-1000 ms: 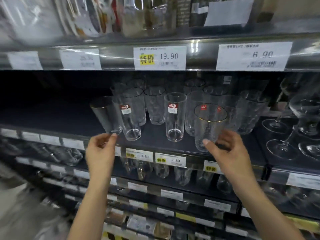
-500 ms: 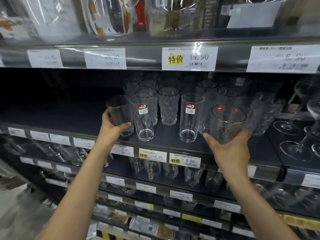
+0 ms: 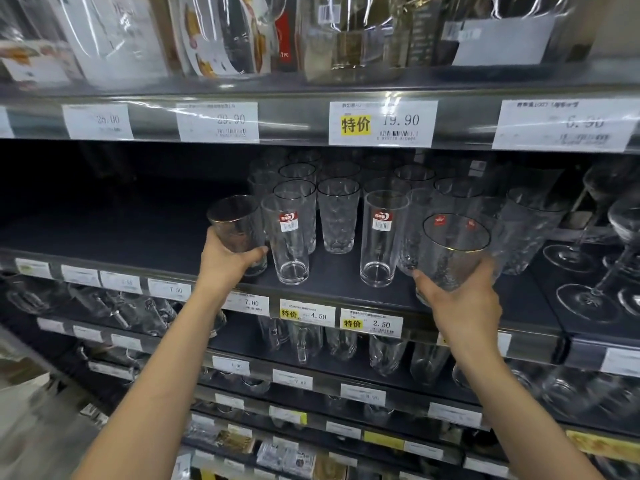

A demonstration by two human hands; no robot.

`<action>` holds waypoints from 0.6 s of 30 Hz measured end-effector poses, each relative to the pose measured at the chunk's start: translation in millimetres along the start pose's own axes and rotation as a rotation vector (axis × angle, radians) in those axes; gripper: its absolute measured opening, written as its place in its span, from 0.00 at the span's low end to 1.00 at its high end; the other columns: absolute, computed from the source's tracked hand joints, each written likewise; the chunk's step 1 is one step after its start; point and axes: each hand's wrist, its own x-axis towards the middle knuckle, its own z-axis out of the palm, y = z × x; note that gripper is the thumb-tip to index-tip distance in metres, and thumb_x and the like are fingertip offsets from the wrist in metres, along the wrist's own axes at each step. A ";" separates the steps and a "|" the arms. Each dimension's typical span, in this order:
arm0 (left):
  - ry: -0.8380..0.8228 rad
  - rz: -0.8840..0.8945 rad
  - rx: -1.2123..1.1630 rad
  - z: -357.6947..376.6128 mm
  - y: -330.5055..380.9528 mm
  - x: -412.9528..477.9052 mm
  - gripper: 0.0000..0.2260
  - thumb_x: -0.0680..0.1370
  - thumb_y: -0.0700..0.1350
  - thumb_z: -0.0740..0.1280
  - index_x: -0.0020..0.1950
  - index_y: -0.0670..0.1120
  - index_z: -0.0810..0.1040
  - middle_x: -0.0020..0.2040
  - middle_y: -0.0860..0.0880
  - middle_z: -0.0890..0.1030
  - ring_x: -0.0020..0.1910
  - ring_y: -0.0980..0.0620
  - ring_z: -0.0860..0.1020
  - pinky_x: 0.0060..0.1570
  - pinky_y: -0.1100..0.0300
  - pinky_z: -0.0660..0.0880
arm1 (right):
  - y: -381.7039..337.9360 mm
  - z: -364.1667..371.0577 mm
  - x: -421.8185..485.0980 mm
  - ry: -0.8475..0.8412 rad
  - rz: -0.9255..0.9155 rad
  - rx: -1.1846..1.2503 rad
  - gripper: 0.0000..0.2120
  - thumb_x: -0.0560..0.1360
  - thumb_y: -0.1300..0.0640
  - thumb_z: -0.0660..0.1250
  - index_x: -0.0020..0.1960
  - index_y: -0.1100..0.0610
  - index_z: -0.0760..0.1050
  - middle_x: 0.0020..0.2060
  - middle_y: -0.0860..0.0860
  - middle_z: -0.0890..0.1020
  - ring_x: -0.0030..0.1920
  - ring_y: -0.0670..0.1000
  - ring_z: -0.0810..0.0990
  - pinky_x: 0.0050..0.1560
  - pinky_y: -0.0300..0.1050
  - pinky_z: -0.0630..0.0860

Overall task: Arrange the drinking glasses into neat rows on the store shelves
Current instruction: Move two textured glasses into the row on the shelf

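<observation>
My left hand (image 3: 230, 263) grips a smoky gold-rimmed glass (image 3: 235, 223) by its lower half, tilted left, at the left end of the group on the dark shelf (image 3: 104, 237). A textured gold-rimmed glass (image 3: 453, 251) is held from below by my right hand (image 3: 462, 299), at the shelf's front edge. Between them stand two tall clear glasses with red stickers, one on the left (image 3: 287, 240) and one on the right (image 3: 382, 237). Behind these, several patterned glasses (image 3: 338, 216) stand in rows reaching back into the dark.
Stemmed wine glasses (image 3: 595, 258) crowd the right end of the shelf. Price tags (image 3: 372, 322) line the shelf edge. Packaged glassware (image 3: 221, 32) sits on the shelf above, and more glasses (image 3: 384, 355) fill the shelves below. The shelf's left half is bare dark surface.
My left hand rose from the shelf edge and took hold of the smoky glass. My right hand closed under the textured glass and keeps it at the front edge.
</observation>
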 end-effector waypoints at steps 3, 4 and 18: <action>0.076 0.026 -0.010 -6.7 6.1 -13.5 0.32 0.65 0.46 0.82 0.64 0.49 0.70 0.57 0.51 0.81 0.56 0.52 0.80 0.56 0.56 0.76 | 0.7 -1.3 -4.0 0.011 -0.045 0.059 0.38 0.68 0.43 0.77 0.68 0.57 0.62 0.54 0.54 0.78 0.56 0.61 0.78 0.57 0.57 0.76; 0.094 0.040 -0.014 -10.8 9.3 -18.0 0.32 0.65 0.45 0.82 0.64 0.49 0.70 0.57 0.51 0.81 0.56 0.52 0.80 0.56 0.57 0.76 | -0.7 -1.9 -6.1 0.020 -0.069 0.091 0.37 0.67 0.43 0.77 0.67 0.55 0.62 0.55 0.52 0.78 0.56 0.59 0.78 0.58 0.57 0.76; 0.300 0.100 -0.072 -81.4 27.1 -141.0 0.35 0.69 0.47 0.79 0.71 0.52 0.66 0.61 0.55 0.79 0.58 0.60 0.79 0.57 0.66 0.73 | -57.6 59.5 -75.4 -0.511 -0.339 0.543 0.34 0.65 0.58 0.80 0.59 0.36 0.63 0.51 0.32 0.75 0.53 0.36 0.76 0.49 0.25 0.70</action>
